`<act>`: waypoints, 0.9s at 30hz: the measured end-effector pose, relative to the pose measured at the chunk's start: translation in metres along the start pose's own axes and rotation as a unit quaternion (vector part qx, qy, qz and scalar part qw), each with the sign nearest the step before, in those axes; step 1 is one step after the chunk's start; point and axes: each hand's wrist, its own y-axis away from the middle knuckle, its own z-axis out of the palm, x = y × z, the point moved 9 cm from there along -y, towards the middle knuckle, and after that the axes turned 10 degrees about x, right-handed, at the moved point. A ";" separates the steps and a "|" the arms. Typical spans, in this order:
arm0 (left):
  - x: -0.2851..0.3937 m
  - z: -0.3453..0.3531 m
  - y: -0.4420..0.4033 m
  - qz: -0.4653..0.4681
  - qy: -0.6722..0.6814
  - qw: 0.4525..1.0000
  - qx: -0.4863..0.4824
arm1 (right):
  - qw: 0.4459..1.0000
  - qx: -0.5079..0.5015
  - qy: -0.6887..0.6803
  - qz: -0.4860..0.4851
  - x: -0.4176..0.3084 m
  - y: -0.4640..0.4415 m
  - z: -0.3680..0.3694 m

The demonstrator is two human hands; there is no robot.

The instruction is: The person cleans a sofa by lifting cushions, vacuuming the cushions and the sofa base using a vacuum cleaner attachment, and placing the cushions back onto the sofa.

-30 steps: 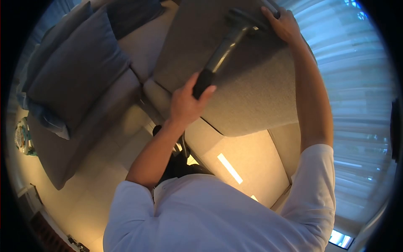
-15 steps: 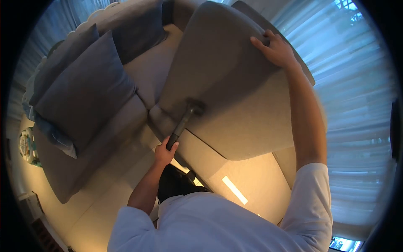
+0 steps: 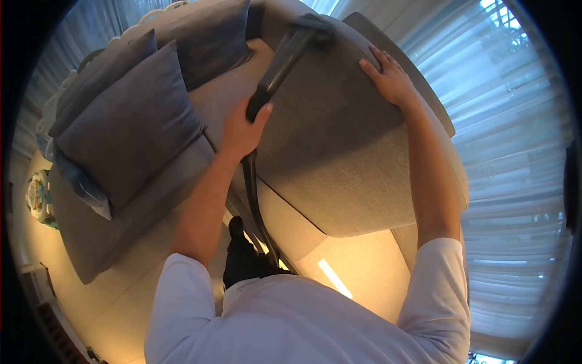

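My left hand [image 3: 244, 128] is closed round the dark handle of a vacuum cleaner wand [image 3: 280, 71]. A black hose [image 3: 251, 182] runs from it down towards my waist. The wand's blurred brush head [image 3: 318, 29] is at the far upper edge of the large grey sofa cushion [image 3: 339, 139], and I cannot tell if it touches the fabric. My right hand [image 3: 391, 77] lies on the cushion's far right edge, thumb and fingers apart, fingertips over the edge. The shadow of my body falls across the cushion.
Several grey pillows [image 3: 130, 127] lean along the sofa on the left. A sheer curtain [image 3: 515, 182] hangs close on the right. Below are the pale tiled floor [image 3: 115, 297] and my dark-clad leg [image 3: 242, 258]. A colourful round object [image 3: 40, 199] stands at the far left.
My left hand has moved forward and up, carrying the brush head from the cushion's near left part to its far edge. More hose shows. My right hand stays on the edge.
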 end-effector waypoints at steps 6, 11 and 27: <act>-0.191 -0.038 0.144 -0.221 -0.119 0.966 -0.064 | 1.000 0.005 -0.006 -0.001 -0.001 0.002 -0.005; -0.065 -0.060 0.082 -0.083 -0.043 0.994 0.058 | 0.999 0.015 -0.011 -0.041 -0.004 -0.005 0.011; -0.364 0.005 0.258 -0.264 -0.181 0.945 -0.068 | 0.988 -0.077 -0.086 0.104 -0.029 0.025 -0.010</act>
